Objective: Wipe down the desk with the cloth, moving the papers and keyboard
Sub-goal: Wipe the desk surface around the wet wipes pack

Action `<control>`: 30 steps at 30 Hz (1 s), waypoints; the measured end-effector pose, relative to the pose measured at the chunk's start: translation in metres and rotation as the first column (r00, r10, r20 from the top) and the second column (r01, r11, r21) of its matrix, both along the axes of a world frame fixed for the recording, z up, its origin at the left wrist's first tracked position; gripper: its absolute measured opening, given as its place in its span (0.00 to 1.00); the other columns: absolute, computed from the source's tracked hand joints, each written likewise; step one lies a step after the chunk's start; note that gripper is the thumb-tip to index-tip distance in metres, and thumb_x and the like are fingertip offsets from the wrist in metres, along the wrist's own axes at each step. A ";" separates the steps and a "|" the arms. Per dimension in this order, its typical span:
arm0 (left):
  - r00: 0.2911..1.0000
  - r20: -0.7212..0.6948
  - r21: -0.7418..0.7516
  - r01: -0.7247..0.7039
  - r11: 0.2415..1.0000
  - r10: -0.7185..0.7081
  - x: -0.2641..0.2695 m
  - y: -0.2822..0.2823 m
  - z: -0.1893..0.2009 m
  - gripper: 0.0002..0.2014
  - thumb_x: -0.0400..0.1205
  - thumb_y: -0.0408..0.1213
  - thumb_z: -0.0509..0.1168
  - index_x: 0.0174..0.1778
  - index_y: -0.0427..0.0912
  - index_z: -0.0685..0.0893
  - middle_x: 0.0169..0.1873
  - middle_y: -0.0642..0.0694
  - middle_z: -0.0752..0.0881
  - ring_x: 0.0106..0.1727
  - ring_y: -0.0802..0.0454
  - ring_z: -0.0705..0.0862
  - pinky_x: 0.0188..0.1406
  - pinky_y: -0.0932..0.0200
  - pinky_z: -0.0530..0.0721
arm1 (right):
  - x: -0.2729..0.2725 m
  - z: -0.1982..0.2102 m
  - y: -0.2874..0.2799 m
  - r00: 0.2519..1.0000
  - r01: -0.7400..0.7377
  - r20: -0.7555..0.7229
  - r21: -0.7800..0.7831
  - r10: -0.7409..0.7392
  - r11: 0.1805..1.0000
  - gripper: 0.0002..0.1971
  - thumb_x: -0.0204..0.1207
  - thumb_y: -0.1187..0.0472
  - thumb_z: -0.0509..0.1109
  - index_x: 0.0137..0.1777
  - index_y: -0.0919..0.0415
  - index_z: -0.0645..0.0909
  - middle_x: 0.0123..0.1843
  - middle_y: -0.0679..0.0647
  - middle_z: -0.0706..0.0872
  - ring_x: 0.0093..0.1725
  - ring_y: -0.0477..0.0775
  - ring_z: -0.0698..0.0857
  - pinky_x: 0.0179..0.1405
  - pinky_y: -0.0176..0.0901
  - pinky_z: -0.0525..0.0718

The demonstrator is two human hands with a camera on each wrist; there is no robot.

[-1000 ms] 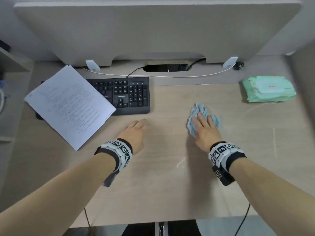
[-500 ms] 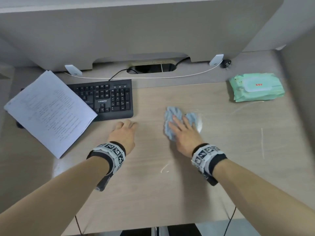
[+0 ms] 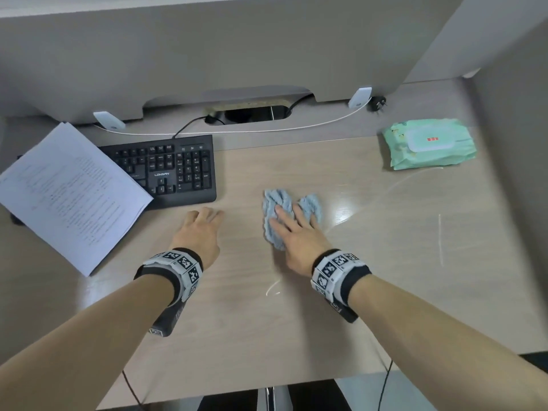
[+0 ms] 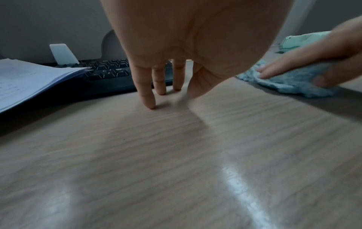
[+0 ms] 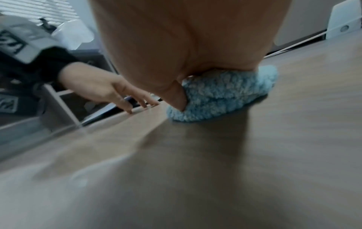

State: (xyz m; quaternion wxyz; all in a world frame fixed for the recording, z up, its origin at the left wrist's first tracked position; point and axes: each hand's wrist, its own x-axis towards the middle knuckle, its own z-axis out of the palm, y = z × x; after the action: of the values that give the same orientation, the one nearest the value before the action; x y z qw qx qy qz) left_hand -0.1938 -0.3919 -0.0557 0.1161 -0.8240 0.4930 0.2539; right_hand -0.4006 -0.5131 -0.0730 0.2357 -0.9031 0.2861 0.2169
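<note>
right hand [image 3: 299, 238] pressing a blue cloth [image 3: 284, 209] flat on a pale wood-grain desk [image 3: 385, 262], fingers straight.

left hand [image 3: 201, 232] rests open, fingertips [image 4: 150, 105] on the desk just in front of the black keyboard [image 3: 178, 170], which reads "lonsan". printed papers [image 3: 71, 194] lie over the keyboard's left end; their text is too small to read. a grey partition [image 3: 237, 48] backs the desk, with a cable slot [image 3: 255, 114] and white cord [image 3: 267, 129] below it. a green wipes pack [image 3: 430, 143] with a red label sits far right.
</note>
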 end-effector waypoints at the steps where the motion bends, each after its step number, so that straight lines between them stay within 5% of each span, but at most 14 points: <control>1: 1.000 0.002 -0.002 0.012 1.000 -0.012 0.001 0.000 -0.001 0.36 0.74 0.25 0.58 0.80 0.51 0.62 0.75 0.47 0.65 0.74 0.41 0.65 0.67 0.50 0.77 | -0.012 0.000 0.002 1.000 -0.005 0.006 -0.005 0.005 1.000 0.44 0.73 0.66 0.63 0.87 0.48 0.47 0.89 0.48 0.40 0.86 0.62 0.36 0.82 0.65 0.39; 6: 0.996 0.039 -0.040 0.079 0.996 -0.078 0.009 0.008 -0.010 0.36 0.73 0.28 0.58 0.79 0.51 0.62 0.75 0.47 0.65 0.72 0.40 0.66 0.63 0.46 0.79 | -0.060 0.004 -0.016 0.964 0.263 -0.033 -0.045 -0.265 0.964 0.39 0.79 0.64 0.62 0.87 0.47 0.49 0.89 0.46 0.41 0.87 0.63 0.40 0.85 0.64 0.45; 11: 0.975 0.058 -0.080 0.217 0.973 -0.213 0.022 0.023 -0.021 0.37 0.73 0.30 0.59 0.80 0.49 0.59 0.76 0.45 0.64 0.72 0.39 0.66 0.64 0.43 0.78 | -0.026 0.006 0.029 0.826 0.556 -0.090 -0.025 -0.556 0.831 0.43 0.74 0.63 0.61 0.87 0.53 0.45 0.88 0.50 0.38 0.86 0.68 0.37 0.83 0.69 0.45; 15: 0.966 -0.092 -0.147 0.227 0.963 -0.242 0.038 0.038 -0.023 0.34 0.76 0.28 0.58 0.81 0.44 0.63 0.83 0.45 0.60 0.78 0.38 0.62 0.75 0.41 0.70 | 0.014 0.008 0.119 0.858 0.513 -0.076 0.052 -0.508 0.857 0.43 0.73 0.62 0.62 0.87 0.57 0.46 0.88 0.54 0.36 0.85 0.69 0.34 0.82 0.71 0.40; 20: 0.930 -0.072 -0.267 0.329 0.906 -0.360 0.049 0.071 -0.034 0.24 0.76 0.27 0.60 0.71 0.40 0.76 0.78 0.39 0.69 0.74 0.35 0.68 0.72 0.41 0.73 | -0.031 0.009 0.168 0.898 0.440 -0.038 0.131 -0.439 0.888 0.41 0.72 0.71 0.63 0.86 0.54 0.54 0.89 0.50 0.44 0.87 0.63 0.41 0.84 0.65 0.49; 23: 0.924 -0.042 -0.310 0.349 0.884 -0.379 0.054 0.087 -0.033 0.22 0.75 0.28 0.61 0.67 0.39 0.79 0.74 0.38 0.74 0.71 0.33 0.70 0.69 0.40 0.74 | -0.057 0.012 0.156 0.829 0.559 -0.030 0.034 -0.558 0.829 0.39 0.75 0.70 0.67 0.85 0.52 0.58 0.89 0.50 0.50 0.87 0.63 0.49 0.84 0.61 0.57; 27: 0.936 -0.027 -0.292 0.330 0.898 -0.352 0.062 0.107 -0.024 0.24 0.73 0.26 0.61 0.66 0.38 0.80 0.73 0.38 0.74 0.70 0.33 0.71 0.68 0.39 0.75 | -0.024 0.012 0.163 0.727 0.687 0.027 -0.028 -0.686 0.726 0.35 0.75 0.70 0.67 0.82 0.54 0.64 0.87 0.51 0.57 0.85 0.65 0.56 0.83 0.59 0.60; 30: 0.948 -0.049 -0.236 0.294 0.926 -0.313 0.073 0.123 -0.021 0.25 0.72 0.26 0.61 0.68 0.39 0.79 0.73 0.39 0.73 0.70 0.33 0.70 0.69 0.40 0.74 | 0.020 0.005 0.203 0.836 0.546 0.078 -0.030 -0.543 0.837 0.36 0.71 0.70 0.68 0.80 0.53 0.66 0.86 0.52 0.59 0.84 0.67 0.57 0.82 0.65 0.61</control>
State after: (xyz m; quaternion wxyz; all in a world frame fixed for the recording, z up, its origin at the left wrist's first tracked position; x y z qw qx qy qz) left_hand -0.1212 -0.2691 -0.0765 0.0382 -0.7339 0.6448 0.2102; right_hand -0.3806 -0.3098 -0.0681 0.2741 -0.7969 0.5284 0.1035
